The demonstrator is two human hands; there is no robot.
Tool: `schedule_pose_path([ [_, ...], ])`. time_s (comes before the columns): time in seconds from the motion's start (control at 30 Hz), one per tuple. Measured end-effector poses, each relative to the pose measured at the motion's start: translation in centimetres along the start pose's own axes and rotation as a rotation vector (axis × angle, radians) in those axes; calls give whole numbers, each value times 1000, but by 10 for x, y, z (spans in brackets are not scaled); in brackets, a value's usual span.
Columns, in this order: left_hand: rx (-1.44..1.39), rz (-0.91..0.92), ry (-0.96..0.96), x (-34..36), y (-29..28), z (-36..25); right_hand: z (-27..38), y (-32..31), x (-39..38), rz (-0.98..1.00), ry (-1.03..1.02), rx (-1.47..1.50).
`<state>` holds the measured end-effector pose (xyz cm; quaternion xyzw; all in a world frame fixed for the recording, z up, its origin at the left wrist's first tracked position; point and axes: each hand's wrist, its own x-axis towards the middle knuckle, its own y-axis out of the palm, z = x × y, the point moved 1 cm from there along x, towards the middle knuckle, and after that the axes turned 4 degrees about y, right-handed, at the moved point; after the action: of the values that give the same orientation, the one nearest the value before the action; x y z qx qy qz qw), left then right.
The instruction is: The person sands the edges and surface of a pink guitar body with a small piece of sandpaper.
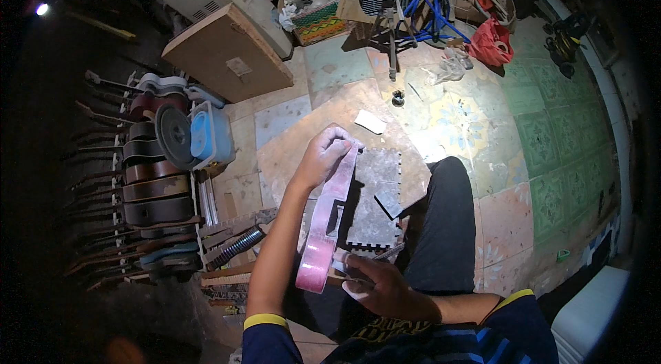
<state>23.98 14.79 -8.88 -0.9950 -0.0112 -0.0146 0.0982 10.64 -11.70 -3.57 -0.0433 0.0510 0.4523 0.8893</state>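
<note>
Over the grey foam mat (368, 226), the pink strip (321, 226) might tear if tugged unevenly: the left hand (326, 152) pinches its upper end; whether the right hand (379, 288), near its curved lower end, grips it cannot be told. The mat is dusty, puzzle-toothed; the strip, thin, slightly shiny.

Bare left forearm (274, 257) runs up toward one o'clock to the left hand (328, 155) near centre, pale-dusted, thumb and fingertips pinched together; right forearm (451, 307) lies low, aimed toward nine o'clock, its right hand (380, 286) at half past five, fingers bent, dusted pale.
</note>
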Motion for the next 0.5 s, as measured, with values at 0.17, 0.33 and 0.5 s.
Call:
schedule_pose_path([
  [0.17, -137, 110, 24, 6, 0, 1, -6, 2, -5, -36, -58, 8],
  [0.33, -157, 68, -55, -5, -2, 2, 6, 3, -5, -83, -187, -19],
  [0.5, 77, 76, -152, -28, -13, -25, 7, -5, -9, 30, 102, -5],
])
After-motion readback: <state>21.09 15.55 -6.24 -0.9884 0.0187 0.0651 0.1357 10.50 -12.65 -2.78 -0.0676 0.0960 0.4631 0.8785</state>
